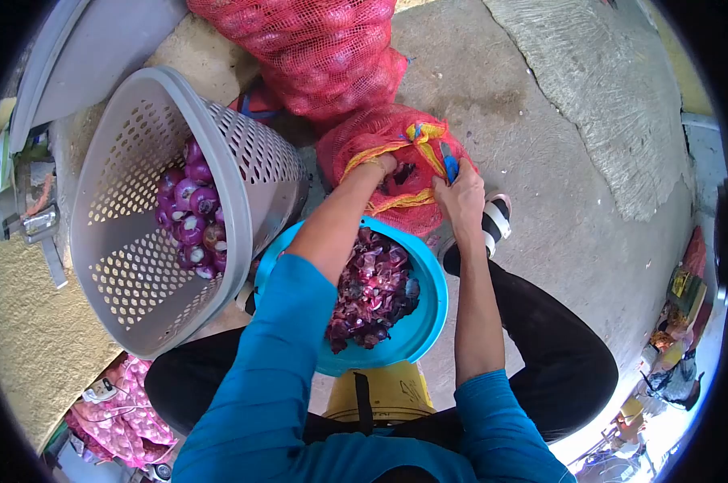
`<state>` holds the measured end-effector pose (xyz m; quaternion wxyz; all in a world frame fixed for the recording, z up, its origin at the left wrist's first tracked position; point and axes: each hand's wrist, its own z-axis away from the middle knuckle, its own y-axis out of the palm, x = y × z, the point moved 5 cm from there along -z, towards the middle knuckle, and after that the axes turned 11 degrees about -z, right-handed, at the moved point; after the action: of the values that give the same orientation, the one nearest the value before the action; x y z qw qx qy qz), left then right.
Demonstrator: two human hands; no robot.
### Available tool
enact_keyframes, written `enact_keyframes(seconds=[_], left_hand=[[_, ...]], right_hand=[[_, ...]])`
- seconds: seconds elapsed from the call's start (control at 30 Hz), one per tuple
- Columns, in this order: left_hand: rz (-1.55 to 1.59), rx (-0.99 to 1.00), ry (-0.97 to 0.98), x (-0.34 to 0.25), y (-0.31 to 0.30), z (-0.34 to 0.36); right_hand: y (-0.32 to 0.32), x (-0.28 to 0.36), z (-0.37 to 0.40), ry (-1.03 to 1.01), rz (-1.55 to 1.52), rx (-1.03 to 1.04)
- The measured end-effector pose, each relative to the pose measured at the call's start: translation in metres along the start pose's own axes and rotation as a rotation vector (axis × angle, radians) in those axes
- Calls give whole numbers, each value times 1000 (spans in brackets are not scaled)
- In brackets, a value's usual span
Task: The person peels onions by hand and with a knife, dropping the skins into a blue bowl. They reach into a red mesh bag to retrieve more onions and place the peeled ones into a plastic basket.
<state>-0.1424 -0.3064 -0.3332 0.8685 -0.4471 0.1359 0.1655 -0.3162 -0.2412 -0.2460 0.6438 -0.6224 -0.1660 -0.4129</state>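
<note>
A red mesh sack (pixel 352 145) with a yellow-edged mouth stands open in front of me. My left hand (pixel 386 163) reaches into its mouth, with most of the fingers hidden by the mesh. At the right side of the mouth, my right hand (pixel 461 193) is closed beside the rim, with a blue-handled tool (pixel 450 167) in its grip; the tool's blade is hard to make out. Below the sack, a blue basin (pixel 431 299) holds a heap of purple onion skins (pixel 374 286). To the left, a grey perforated basket (pixel 237 201) contains peeled purple onions (pixel 191 209).
A full red mesh sack of onions (pixel 324 56) stands behind the open one. A yellow container (pixel 396 392) is between my legs. Another mesh sack (pixel 126 414) lies at lower left. My sandalled foot (pixel 497 221) is right of the open sack. Assorted items line the far right.
</note>
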Motion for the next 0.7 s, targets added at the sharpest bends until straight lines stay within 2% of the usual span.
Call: enact_keyframes(seconds=[0.1,0.13,0.17,0.23,0.27,0.3,0.37,0.7], left_hand=[[76,204,-116,-10,-43,27],[-62,308,-16,0,-24,8],[-60,304,-16,12,-4,-3],[-149,434,338,4,27,-4],[-113,429,311,2,37,-8],[37,121,206,3,33,-7],[-201,52,106,4,43,-19],[-65,43,150,5,54,-16]], right_hand=[[5,7,-1,80,6,90],[7,11,0,49,-2,70],[8,15,-1,13,-10,49],[9,19,0,16,-22,54],[10,22,-2,14,-40,54],[10,23,-3,9,-40,53],[10,20,0,14,-30,73],[8,4,0,65,22,77]])
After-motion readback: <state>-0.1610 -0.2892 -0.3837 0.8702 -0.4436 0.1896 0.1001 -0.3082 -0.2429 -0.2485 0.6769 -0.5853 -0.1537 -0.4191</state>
